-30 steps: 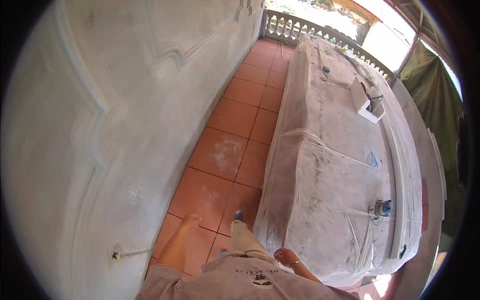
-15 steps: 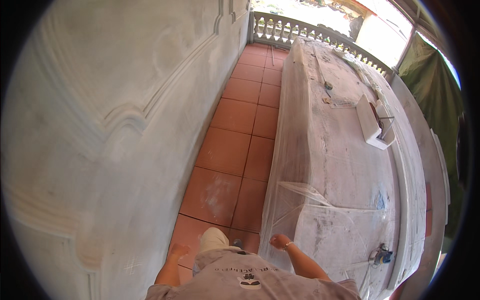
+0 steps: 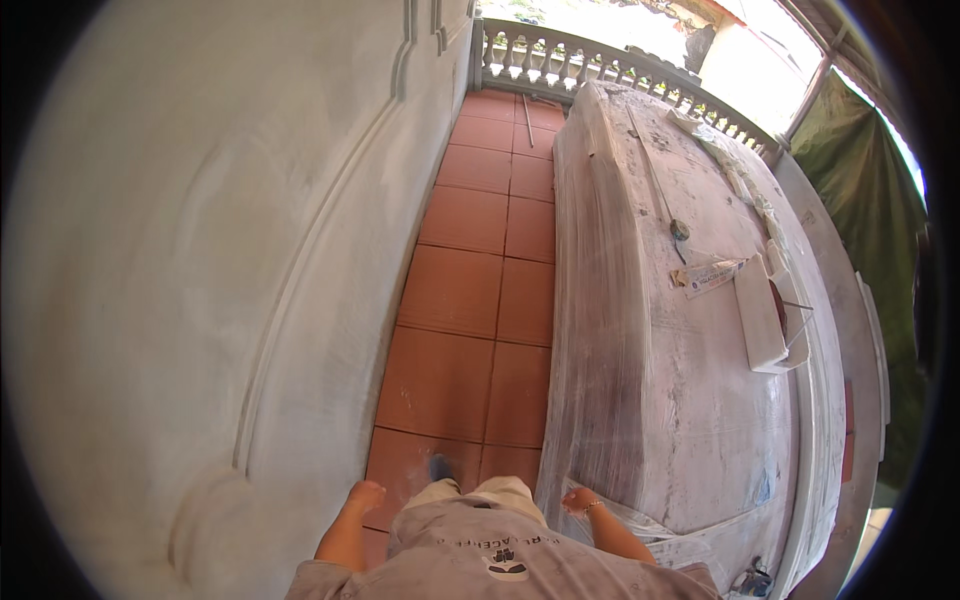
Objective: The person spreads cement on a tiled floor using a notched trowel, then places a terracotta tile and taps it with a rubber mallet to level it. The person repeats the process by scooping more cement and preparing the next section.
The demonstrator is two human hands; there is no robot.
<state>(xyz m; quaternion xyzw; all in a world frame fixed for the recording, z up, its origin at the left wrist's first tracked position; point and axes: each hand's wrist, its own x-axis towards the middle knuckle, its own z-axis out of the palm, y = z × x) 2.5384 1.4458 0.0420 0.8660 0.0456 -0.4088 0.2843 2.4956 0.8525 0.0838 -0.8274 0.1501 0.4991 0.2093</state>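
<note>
My left hand [image 3: 368, 494] hangs low beside the pale plastered wall [image 3: 190, 330], its fingers curled in and nothing showing in them. On the other side, my right hand [image 3: 577, 500], with a bracelet at the wrist, is beside the near edge of a long, plastic-wrapped block [image 3: 690, 400]. Its fingers are bent inward too, and no object shows in them. Between the two hands, one dark shoe [image 3: 440, 467] shows on the red tiled floor [image 3: 440, 375].
On the wrapped block are a white open box [image 3: 765, 320] with a thin rod sticking out, a printed strip [image 3: 715, 278], a small round dark item [image 3: 679, 229] and a blue tool [image 3: 752, 580]. A thin stick [image 3: 529, 122] lies near the balustrade [image 3: 560, 62]. Green sheeting [image 3: 850, 160] hangs at right.
I have moved forward along the tiled strip: the white box, round item and blue tool now appear lower in view. Both hands have swung slightly, and a different foot shows in front.
</note>
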